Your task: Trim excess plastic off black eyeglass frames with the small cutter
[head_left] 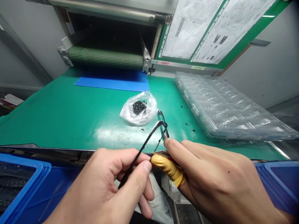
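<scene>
Writing: two printed sheets [193,28] in clear sleeves hang on a green board [247,37] at the back right; a pink label [164,63] and a yellowish label [198,67] sit on the grey rail below it; none of the print is legible.
Bag: a clear plastic bag [140,109] lies mid-counter, holding a clump of small black parts [139,107].
Trays: a stack of clear compartment trays [231,109] lies on the right of the counter; what the cells hold cannot be told.
Bins: a blue bin [21,183] at lower left has dark contents; another blue bin [280,183] shows at lower right.
Left hand: the left hand [109,186] has its grip pinched, thumb and fingers, on a thin dark curved strip [142,146], holding its lower end.
Right hand: the right hand [219,183] wears a yellow finger cot [167,166] on the thumb; its grip is clenched on a small metal tool [163,124], whose tip meets the strip's upper end.
Strip's place: in the air above the counter's near edge, between both hands, just in front of the bag.
Counter: a green mat [58,115] strewn with black shavings [123,135]; a blue sheet [112,82] lies at the back.
Room: a ribbed green conveyor belt [105,57] ends at the counter's back; grey walls sit on either side.
</scene>
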A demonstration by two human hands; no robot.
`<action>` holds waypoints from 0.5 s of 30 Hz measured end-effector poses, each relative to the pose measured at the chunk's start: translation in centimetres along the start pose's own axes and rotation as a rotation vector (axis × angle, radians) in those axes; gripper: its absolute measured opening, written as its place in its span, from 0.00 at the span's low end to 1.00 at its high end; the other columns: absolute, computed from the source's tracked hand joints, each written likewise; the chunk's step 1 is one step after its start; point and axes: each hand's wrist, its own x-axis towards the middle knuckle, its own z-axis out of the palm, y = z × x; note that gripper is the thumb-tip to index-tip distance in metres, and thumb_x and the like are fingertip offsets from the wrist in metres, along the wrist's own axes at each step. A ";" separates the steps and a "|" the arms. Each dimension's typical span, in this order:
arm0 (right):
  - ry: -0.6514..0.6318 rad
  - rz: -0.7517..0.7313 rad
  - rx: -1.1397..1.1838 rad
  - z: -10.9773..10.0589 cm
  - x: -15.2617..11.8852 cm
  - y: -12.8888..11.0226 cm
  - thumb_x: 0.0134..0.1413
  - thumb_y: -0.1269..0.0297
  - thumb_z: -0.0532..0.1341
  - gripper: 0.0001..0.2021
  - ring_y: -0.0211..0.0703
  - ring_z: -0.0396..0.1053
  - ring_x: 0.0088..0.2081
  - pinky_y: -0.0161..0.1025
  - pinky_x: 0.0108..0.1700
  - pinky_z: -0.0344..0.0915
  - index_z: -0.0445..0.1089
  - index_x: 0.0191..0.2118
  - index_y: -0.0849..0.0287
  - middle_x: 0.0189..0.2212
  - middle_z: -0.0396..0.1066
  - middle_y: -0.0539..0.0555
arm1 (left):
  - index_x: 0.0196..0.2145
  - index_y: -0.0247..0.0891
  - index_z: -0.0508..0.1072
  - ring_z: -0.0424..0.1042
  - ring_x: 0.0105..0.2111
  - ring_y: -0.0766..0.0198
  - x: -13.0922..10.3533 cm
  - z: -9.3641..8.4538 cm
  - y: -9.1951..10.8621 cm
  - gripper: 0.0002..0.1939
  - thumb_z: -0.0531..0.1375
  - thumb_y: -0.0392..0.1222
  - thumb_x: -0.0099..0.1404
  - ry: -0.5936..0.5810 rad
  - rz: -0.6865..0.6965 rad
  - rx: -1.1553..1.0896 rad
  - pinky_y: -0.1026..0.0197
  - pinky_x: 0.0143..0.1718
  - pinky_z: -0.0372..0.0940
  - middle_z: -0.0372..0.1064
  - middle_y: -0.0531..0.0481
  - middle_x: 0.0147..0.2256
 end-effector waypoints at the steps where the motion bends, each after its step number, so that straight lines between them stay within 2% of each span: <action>1: 0.004 0.000 0.003 0.0 0.0 0.0 0.56 0.74 0.50 0.11 0.39 0.58 0.15 0.38 0.21 0.47 0.67 0.27 0.57 0.17 0.59 0.48 | 0.21 0.40 0.71 0.72 0.20 0.65 0.0 0.1 0.0 0.21 0.54 0.54 0.66 0.011 0.007 0.017 0.67 0.24 0.66 0.70 0.53 0.17; 9: 0.042 -0.015 0.012 -0.3 0.1 0.1 0.58 0.74 0.49 0.12 0.39 0.59 0.14 0.37 0.20 0.49 0.65 0.26 0.57 0.16 0.60 0.48 | 0.26 0.39 0.73 0.72 0.17 0.65 0.1 0.6 -0.5 0.18 0.54 0.53 0.64 0.018 0.046 0.025 0.69 0.17 0.63 0.70 0.52 0.20; 15: 0.018 -0.018 0.001 0.2 -0.1 0.1 0.55 0.75 0.49 0.11 0.39 0.60 0.14 0.37 0.18 0.49 0.65 0.27 0.57 0.16 0.60 0.48 | 0.24 0.40 0.71 0.70 0.15 0.69 0.3 0.6 -0.6 0.19 0.50 0.52 0.66 0.020 0.068 0.137 0.68 0.29 0.69 0.70 0.54 0.19</action>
